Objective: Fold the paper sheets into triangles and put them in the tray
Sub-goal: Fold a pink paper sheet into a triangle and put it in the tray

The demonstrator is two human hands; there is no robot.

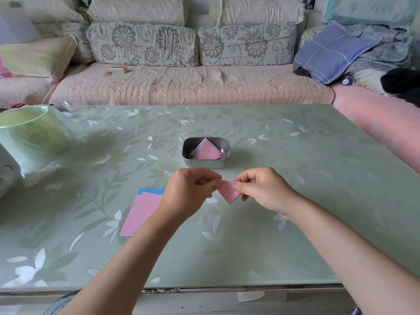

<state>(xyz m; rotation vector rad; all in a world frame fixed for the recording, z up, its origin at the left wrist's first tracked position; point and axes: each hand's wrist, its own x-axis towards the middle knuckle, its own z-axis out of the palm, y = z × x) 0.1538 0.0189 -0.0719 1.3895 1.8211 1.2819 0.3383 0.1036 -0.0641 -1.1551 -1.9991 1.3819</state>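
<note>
While the left hand (191, 192) and the right hand (261, 189) each pinch an opposite end of one small pink paper (230, 191), the piece hangs in the air just above the counter (295, 178), between the person and the tray (205, 164). It already looks folded down to a small shape, though the left fingers hide one end, so I cannot tell whether the triangle is finished.

To do this step well, the corners should be lined up before the crease is pressed. Running a thumb along the fold, or flattening it against the counter, would give a sharper edge than creasing in mid-air. A loose fold may spring open once dropped in.

The tray sits just beyond the hands and already holds a fanned bunch of folded triangles (208, 152), mostly pink, leaning to the right. Room remains on the left side, so the new piece is best slid in there.

A stack of flat sheets (143, 212), pink on top with a blue sheet (151, 191) showing at the far edge, lies under the left wrist and partly hidden by it. A bin (29, 133) lined with a green bag stands far left, well apart. Nothing lies between the hands and the tray. A sofa (181, 87) runs behind the counter.
</note>
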